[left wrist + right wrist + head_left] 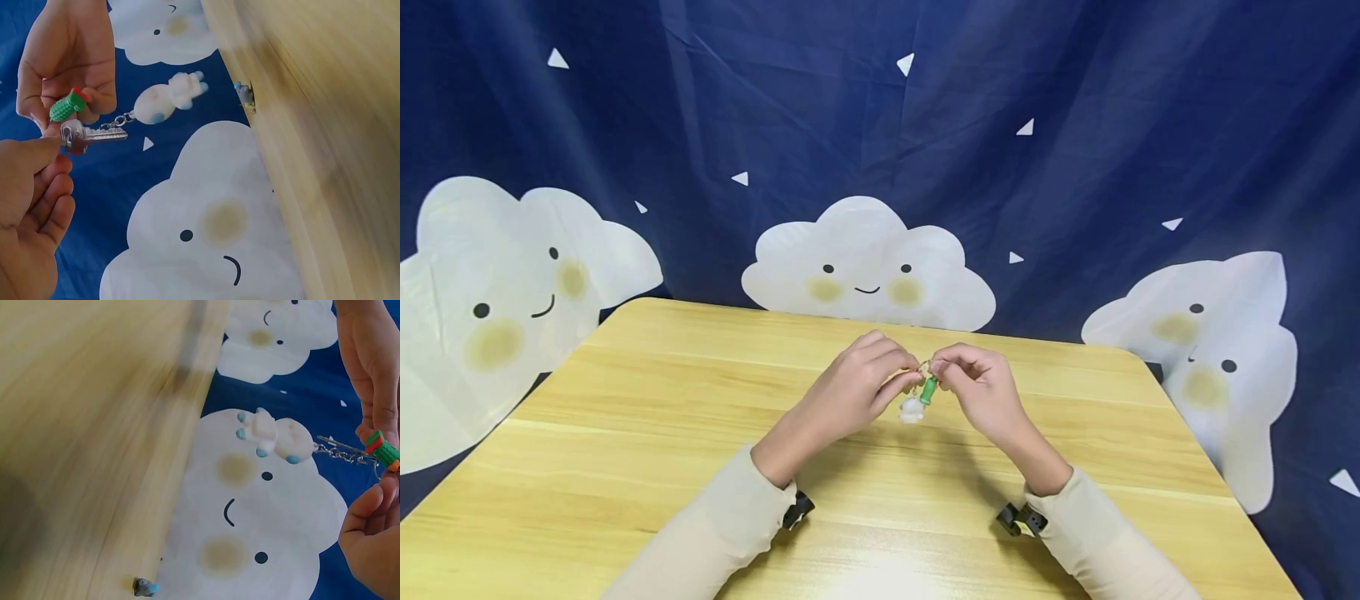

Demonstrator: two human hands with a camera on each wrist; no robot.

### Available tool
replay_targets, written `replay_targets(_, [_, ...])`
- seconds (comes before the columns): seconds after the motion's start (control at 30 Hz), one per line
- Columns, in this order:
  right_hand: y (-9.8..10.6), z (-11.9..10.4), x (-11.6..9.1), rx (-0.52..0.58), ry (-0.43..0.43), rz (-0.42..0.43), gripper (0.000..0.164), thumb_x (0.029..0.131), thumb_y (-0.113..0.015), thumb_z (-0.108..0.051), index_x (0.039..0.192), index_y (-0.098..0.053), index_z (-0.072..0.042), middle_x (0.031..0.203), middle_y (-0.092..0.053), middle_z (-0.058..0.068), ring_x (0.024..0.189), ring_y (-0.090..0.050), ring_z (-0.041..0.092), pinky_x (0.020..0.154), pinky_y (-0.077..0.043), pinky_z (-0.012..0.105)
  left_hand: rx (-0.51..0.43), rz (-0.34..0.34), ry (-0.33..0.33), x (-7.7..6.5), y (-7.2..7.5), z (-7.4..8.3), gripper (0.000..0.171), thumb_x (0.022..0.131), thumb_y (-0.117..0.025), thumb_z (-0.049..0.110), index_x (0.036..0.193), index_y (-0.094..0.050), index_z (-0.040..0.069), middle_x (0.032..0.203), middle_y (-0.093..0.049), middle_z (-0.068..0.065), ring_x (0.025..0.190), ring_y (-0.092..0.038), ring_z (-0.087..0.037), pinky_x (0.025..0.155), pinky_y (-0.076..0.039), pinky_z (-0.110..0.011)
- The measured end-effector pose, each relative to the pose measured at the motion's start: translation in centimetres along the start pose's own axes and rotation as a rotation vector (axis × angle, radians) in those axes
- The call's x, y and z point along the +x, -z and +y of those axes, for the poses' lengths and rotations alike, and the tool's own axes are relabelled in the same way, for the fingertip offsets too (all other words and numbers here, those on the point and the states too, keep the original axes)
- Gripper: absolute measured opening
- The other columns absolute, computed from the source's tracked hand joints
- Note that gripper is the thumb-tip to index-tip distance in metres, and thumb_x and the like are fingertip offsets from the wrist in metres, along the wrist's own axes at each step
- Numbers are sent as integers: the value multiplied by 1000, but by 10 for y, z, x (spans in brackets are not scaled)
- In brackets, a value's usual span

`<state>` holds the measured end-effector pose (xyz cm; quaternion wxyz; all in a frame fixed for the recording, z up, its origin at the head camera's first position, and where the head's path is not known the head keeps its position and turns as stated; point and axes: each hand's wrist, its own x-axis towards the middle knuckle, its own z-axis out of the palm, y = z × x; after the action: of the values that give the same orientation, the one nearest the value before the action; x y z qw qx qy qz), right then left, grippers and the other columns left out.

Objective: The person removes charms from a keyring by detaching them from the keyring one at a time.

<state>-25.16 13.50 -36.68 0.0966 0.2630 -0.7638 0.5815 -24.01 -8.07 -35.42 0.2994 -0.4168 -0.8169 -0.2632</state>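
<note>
A key ring [925,364] is stretched between both hands, in front of my chest above the table. My left hand [856,385] pinches its left side between thumb and fingertips, and my right hand [988,393] pinches its right side, close to a green charm [928,391]. From the ring hangs a white animal figurine [912,409] with pale blue feet, on a short chain [342,454]. A silver key [107,134] also hangs there, seen in the left wrist view. Fingertips hide part of the ring and the charm's attachment.
Below the hands lies a light wooden table [625,467]. A small grey-blue object [244,94] is at the table's edge in both wrist views. Behind stands a dark blue curtain [820,100] printed with smiling clouds. Black wrist cameras [797,510] sit at both cuffs.
</note>
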Motion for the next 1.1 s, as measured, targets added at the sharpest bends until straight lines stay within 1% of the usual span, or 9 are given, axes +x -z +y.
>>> replay_targets(0.17, [0, -2, 0, 11, -22, 11, 16, 97, -60, 1, 92, -74, 1, 76, -65, 20, 65, -60, 19, 66, -54, 30, -6, 0, -8, 0, -1, -2, 6, 98, -70, 10, 100, -74, 7, 98, -72, 0, 93, -59, -16, 82, -49, -26])
replay_targets(0.33, [0, -3, 0, 14, -20, 11, 16, 96, -59, 3, 91, -74, 1, 75, -65, 21, 65, -60, 24, 66, -55, 30, 16, 52, -18, -1, -1, -3, 6, 99, -67, 10, 101, -72, 6, 97, -70, -2, 91, -58, -17, 84, -49, -28])
replay_targets(0.5, [-2, -2, 0, 18, -5, -22, 17, 95, -58, 5, 92, -74, 2, 75, -66, 12, 66, -60, 21, 66, -56, 31, 53, 104, -39, 0, -1, -2, 6, 99, -66, 7, 102, -71, 5, 98, -70, -3, 91, -58, -18, 86, -49, -29])
replay_targets(0.6, [-2, -1, 0, 15, 1, -38, 19, 94, -57, 5, 92, -75, 1, 77, -66, 8, 67, -60, 24, 65, -55, 29, 75, 112, -62, -1, -1, -3, 7, 99, -66, 7, 102, -70, 4, 98, -71, -5, 91, -59, -19, 86, -50, -29])
replay_targets(0.7, [-3, -2, -1, 7, 6, -46, 17, 95, -57, 5, 93, -74, 4, 77, -65, 9, 65, -57, 20, 59, -49, 25, 108, 106, -107, -1, 0, -4, 7, 97, -66, 2, 102, -70, 3, 98, -71, -6, 91, -60, -19, 85, -50, -28])
replay_targets(0.8, [-2, -2, 0, -7, 15, -64, 16, 96, -57, 4, 92, -73, 4, 75, -64, 10, 61, -52, 15, 54, -43, 24, 167, 88, -155, -1, 1, -4, 13, 94, -65, -6, 102, -69, 2, 99, -71, -6, 92, -60, -20, 85, -50, -28])
replay_targets(0.87, [-2, -1, 0, -16, 22, -79, 15, 96, -58, 4, 92, -73, 4, 73, -62, 9, 58, -48, 12, 52, -41, 24, 231, 68, -190, -2, 3, -4, 18, 91, -64, -11, 103, -69, 1, 98, -70, -7, 92, -60, -21, 85, -50, -28])
replay_targets(1.0, [-2, 1, 0, -38, 8, -98, 16, 96, -58, 3, 93, -73, 2, 72, -60, 6, 55, -44, 11, 51, -39, 24, 418, -1, -258, -2, 4, -2, 19, 89, -67, -11, 104, -68, 0, 98, -67, -7, 91, -56, -21, 81, -49, -28])
replay_targets(1.1, [-3, 2, 0, -45, -17, -98, 16, 95, -58, 2, 92, -73, 0, 72, -60, 6, 56, -45, 12, 52, -39, 24, 484, -34, -278, -3, 3, -2, 19, 89, -69, -9, 105, -67, 0, 98, -66, -6, 90, -54, -20, 80, -48, -27])
